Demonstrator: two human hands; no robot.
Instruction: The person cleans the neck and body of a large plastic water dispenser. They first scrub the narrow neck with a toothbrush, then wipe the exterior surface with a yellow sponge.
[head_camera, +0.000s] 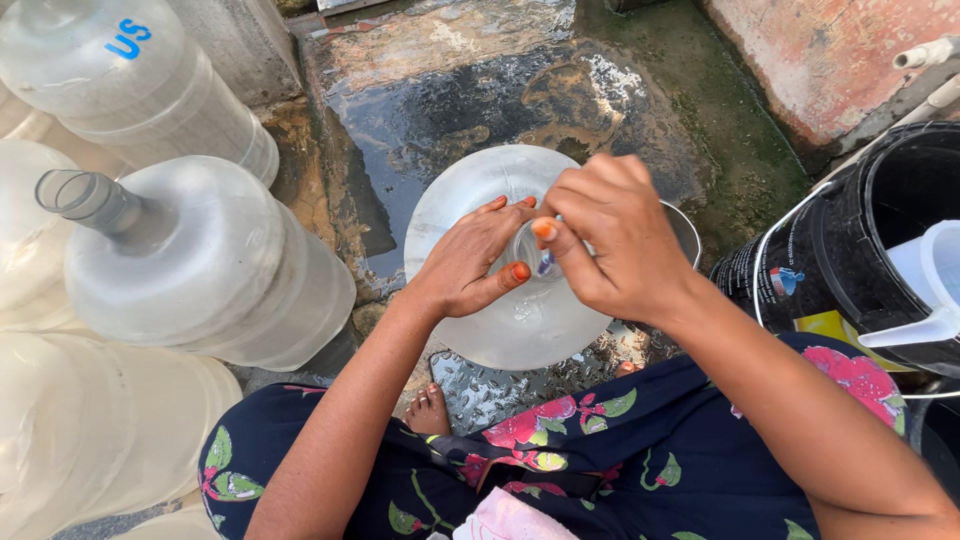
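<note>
Translucent plastic, item one: a large water jar (500, 320), standing upright on the wet concrete floor (450, 100) just in front of my bare foot (430, 410), seen from above. It serves as landmark for the rest.

My left hand (470, 265): fingers curled around the jar's neck (525, 250) from its left, steadying it.

My right hand (610, 240): closed over the mouth from the jar's right, fingertips pinched on something small there; whether it is a cap or a seal I cannot tell, as the hand covers it.

Progress, by my judgement: the work at the mouth is mid-way, neither hand released, the opening not clearly sealed or cleared. The water level inside is unreadable.

Left of the jar: several more water jars lying on their sides, the nearest (200, 260) with an open neck pointing away.

Right of the jar: a black bucket (840, 250) holding a white plastic jug (930, 280).

Behind the jar, touching its far right edge: a metal vessel rim (685, 230).

Near side of the jar: my dark floral dress (560, 440).
</note>
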